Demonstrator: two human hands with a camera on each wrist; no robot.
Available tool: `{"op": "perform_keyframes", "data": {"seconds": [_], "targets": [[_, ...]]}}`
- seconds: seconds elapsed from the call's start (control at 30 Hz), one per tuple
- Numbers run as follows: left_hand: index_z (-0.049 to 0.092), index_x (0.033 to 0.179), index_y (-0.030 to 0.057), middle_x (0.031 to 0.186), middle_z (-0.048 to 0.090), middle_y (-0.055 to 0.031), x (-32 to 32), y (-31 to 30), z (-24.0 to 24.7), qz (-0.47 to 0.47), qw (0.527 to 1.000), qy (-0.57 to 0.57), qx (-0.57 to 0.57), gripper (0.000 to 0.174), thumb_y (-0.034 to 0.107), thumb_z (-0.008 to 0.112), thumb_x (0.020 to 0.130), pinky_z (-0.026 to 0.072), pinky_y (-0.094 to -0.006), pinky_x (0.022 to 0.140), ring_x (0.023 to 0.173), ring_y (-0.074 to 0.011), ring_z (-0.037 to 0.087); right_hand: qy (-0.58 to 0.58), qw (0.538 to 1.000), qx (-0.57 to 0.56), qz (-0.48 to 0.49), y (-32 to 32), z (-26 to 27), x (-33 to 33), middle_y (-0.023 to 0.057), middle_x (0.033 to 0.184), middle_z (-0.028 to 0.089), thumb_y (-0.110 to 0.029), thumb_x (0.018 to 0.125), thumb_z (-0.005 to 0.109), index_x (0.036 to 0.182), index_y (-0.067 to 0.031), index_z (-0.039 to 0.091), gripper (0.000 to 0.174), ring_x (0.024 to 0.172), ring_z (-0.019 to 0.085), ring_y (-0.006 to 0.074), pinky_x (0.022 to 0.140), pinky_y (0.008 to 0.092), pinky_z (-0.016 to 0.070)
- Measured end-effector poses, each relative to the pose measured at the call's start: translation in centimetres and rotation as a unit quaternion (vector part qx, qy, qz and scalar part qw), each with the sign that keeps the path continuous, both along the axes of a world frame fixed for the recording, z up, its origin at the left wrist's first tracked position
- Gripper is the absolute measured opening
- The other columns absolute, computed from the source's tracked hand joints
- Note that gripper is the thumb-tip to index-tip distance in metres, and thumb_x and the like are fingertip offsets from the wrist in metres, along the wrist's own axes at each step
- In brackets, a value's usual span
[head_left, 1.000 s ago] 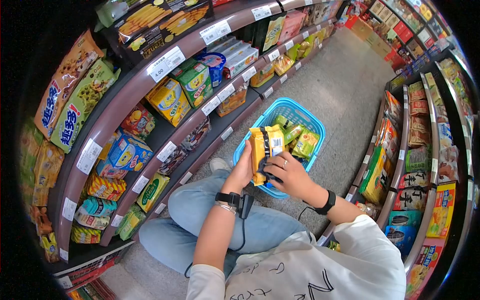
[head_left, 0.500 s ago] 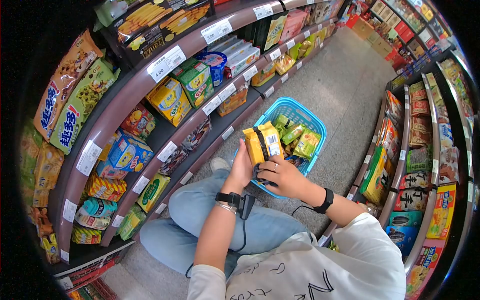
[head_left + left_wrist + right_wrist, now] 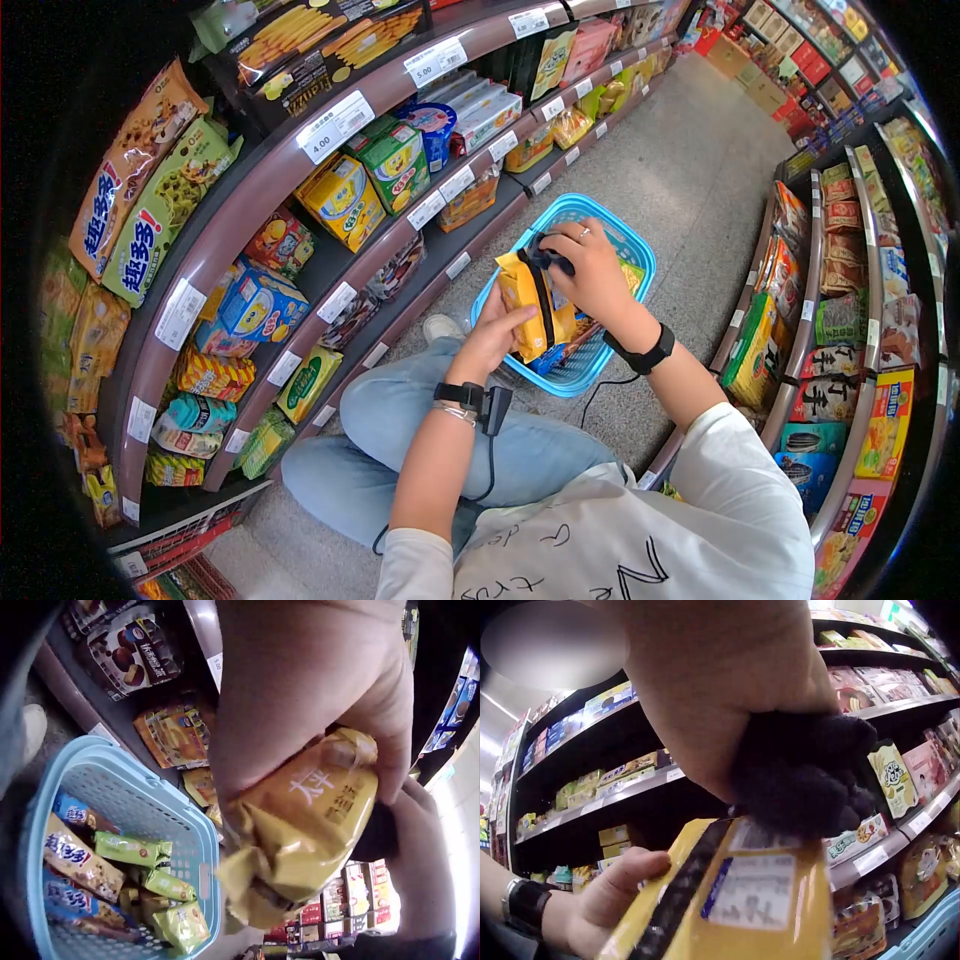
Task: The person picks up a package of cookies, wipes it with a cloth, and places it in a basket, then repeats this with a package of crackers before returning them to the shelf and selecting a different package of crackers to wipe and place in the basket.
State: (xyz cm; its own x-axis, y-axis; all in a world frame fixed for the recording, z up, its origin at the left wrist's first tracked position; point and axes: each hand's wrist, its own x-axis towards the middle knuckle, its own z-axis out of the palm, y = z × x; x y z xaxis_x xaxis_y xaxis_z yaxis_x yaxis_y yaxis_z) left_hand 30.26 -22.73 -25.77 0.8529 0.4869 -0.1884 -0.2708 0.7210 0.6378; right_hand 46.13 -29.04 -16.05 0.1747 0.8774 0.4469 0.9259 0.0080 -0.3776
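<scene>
My left hand [image 3: 492,328] grips a yellow snack packet [image 3: 525,298] with a black stripe, held over the near left part of a blue plastic basket [image 3: 568,386]. A white label with print shows on one face in the right wrist view. My right hand [image 3: 595,265] holds a dark fuzzy cloth [image 3: 802,772] bunched in its fingers, right at the packet's upper end. In the left wrist view, green packets [image 3: 133,849] and tan and blue cookie packets [image 3: 79,859] lie inside the basket.
A shelf with boxes and packets curves along the left, its price-tagged edge [image 3: 330,128] nearest. Another shelf of bagged snacks [image 3: 755,350] lines the right. Between them runs the grey aisle floor [image 3: 690,180]. My bent knees [image 3: 385,400] are close to the basket.
My right hand with the cloth has moved from the packet's near end to its far upper end. The packet has turned in my left hand, whose thumb now lies across it.
</scene>
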Motion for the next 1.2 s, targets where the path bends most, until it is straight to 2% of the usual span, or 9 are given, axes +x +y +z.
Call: {"op": "perform_keyframes", "data": {"seconds": [0.1, 0.17, 0.33, 0.5, 0.63, 0.83, 0.97, 1.07, 1.2], "targets": [[0.032, 0.141, 0.0121, 0.127, 0.053, -0.0054, 0.2, -0.5, -0.8, -0.040, 0.997, 0.025, 0.068, 0.069, -0.001, 0.067, 0.083, 0.0455, -0.0355, 0.098, 0.119, -0.0185, 0.053, 0.033, 0.995, -0.049, 0.079, 0.1, 0.0, -1.0, 0.0104, 0.104, 0.064, -0.003, 0.065, 0.067, 0.093, -0.0064, 0.066, 0.028, 0.097, 0.054, 0.0323, 0.086, 0.0415, 0.0469], [0.032, 0.141, 0.0119, 0.126, 0.053, -0.0059, 0.0, -0.6, -1.3, -0.061, 0.997, 0.042, 0.029, 0.069, -0.001, 0.066, 0.082, 0.0465, -0.0353, 0.097, 0.119, -0.0181, 0.054, 0.054, 0.988, -0.076, 0.123, -0.3, 0.3, -1.8, 0.0102, 0.102, 0.065, -0.003, 0.066, 0.066, 0.092, -0.0056, 0.065, 0.026, 0.096, 0.055, 0.0317, 0.085, 0.0412, 0.0468], [0.035, 0.139, 0.0132, 0.128, 0.053, -0.0051, -0.1, -0.1, -0.3, -0.023, 0.999, 0.018, -0.028, 0.064, 0.002, 0.065, 0.084, 0.0484, -0.0363, 0.095, 0.119, -0.0194, 0.054, 0.032, 0.997, -0.066, 0.038, -1.4, -0.1, 1.0, 0.0106, 0.100, 0.064, -0.005, 0.066, 0.067, 0.094, -0.0061, 0.065, 0.028, 0.095, 0.056, 0.0325, 0.085, 0.0408, 0.0470], [0.039, 0.137, 0.0127, 0.132, 0.051, -0.0067, 0.1, -0.1, 1.1, 0.039, 0.995, -0.021, -0.088, 0.051, 0.014, 0.057, 0.090, 0.0377, -0.0432, 0.106, 0.125, -0.0239, 0.048, 0.070, 0.996, -0.045, -0.033, -3.3, 0.0, 0.5, 0.0118, 0.100, 0.063, -0.005, 0.068, 0.066, 0.097, -0.0067, 0.065, 0.029, 0.101, 0.057, 0.0325, 0.088, 0.0411, 0.0465], [0.050, 0.126, 0.0124, 0.125, 0.056, -0.0093, -0.3, 0.9, -0.6, -0.035, 0.950, -0.177, -0.255, 0.042, 0.021, 0.056, 0.086, 0.0370, -0.0455, 0.105, 0.120, -0.0260, 0.051, 0.098, 0.995, -0.014, -0.009, -3.9, -0.8, -1.5, 0.0142, 0.103, 0.063, -0.002, 0.070, 0.065, 0.099, -0.0052, 0.063, 0.029, 0.100, 0.057, 0.0352, 0.088, 0.0422, 0.0468], [0.048, 0.129, 0.0090, 0.124, 0.057, -0.0097, -0.4, 0.2, 0.9, 0.009, 0.981, -0.095, -0.172, 0.044, 0.023, 0.059, 0.088, 0.0397, -0.0467, 0.103, 0.117, -0.0250, 0.054, 0.192, 0.981, 0.008, -0.013, -4.1, -1.3, -1.1, 0.0153, 0.099, 0.064, -0.002, 0.073, 0.065, 0.102, -0.0041, 0.064, 0.029, 0.096, 0.061, 0.0334, 0.086, 0.0394, 0.0491], [0.043, 0.136, 0.0109, 0.128, 0.055, -0.0081, -1.0, 0.6, -0.4, -0.044, 0.984, -0.069, -0.159, 0.054, 0.032, 0.062, 0.090, 0.0434, -0.0444, 0.101, 0.117, -0.0239, 0.055, 0.247, 0.969, 0.011, 0.006, -4.3, -0.5, -1.5, 0.0146, 0.100, 0.065, -0.001, 0.073, 0.065, 0.102, -0.0044, 0.065, 0.029, 0.097, 0.063, 0.0309, 0.087, 0.0369, 0.0494], [0.036, 0.142, 0.0135, 0.133, 0.051, -0.0058, -1.1, 0.5, -1.5, -0.062, 0.984, -0.080, -0.145, 0.065, 0.039, 0.064, 0.090, 0.0421, -0.0407, 0.104, 0.122, -0.0224, 0.052, 0.231, 0.972, 0.050, 0.012, -4.0, 0.9, -2.5, 0.0144, 0.102, 0.065, -0.001, 0.073, 0.065, 0.101, -0.0038, 0.066, 0.028, 0.098, 0.064, 0.0306, 0.088, 0.0370, 0.0492], [0.028, 0.146, 0.0179, 0.135, 0.048, -0.0049, -0.4, -0.8, -0.6, -0.043, 0.989, -0.084, -0.110, 0.066, 0.039, 0.061, 0.093, 0.0418, -0.0409, 0.104, 0.126, -0.0216, 0.048, 0.081, 0.990, 0.081, 0.086, -3.1, 4.3, -3.4, 0.0113, 0.106, 0.063, -0.002, 0.066, 0.067, 0.102, -0.0072, 0.065, 0.036, 0.095, 0.059, 0.0304, 0.086, 0.0395, 0.0475]]}}
